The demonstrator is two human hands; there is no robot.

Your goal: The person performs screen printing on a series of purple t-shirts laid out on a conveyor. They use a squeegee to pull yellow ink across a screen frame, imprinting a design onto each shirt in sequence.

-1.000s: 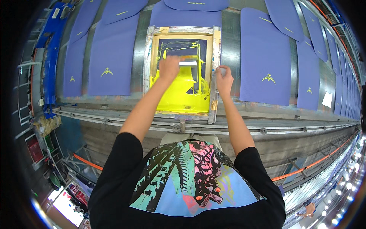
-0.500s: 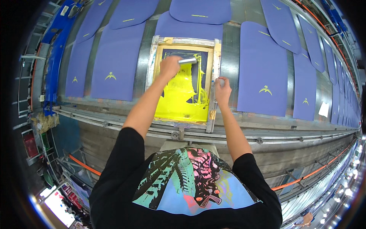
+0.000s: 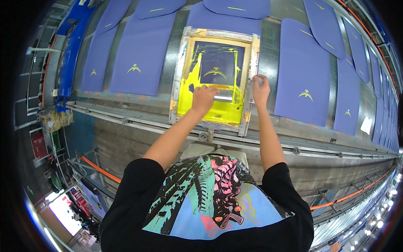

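A screen-printing frame [image 3: 254,54] with a silvery, taped rim lies on a purple panel on the long table. Bright yellow ink [image 3: 226,114] pools over the near part of its mesh, and a yellow winged emblem shows through the clearer middle. My left hand [image 3: 203,101] is closed around a squeegee [image 3: 223,99] inside the frame, set crosswise at the edge of the ink; my fingers hide its left end. At the frame's right rim, my right hand [image 3: 261,90] is closed with thumb and fingers pinched on the edge.
Purple panels [image 3: 302,75] with yellow emblems lie in a row on the metal table [image 3: 270,63], to both sides. A metal rail [image 3: 159,129] runs along the near edge. A white scrap [image 3: 366,125] lies at right; a blue machine [image 3: 73,54] stands at far left.
My left hand has drawn the squeegee from the far part of the mesh toward me, clearing ink from the middle so the emblem shows. My right hand stays at the frame's right rim.
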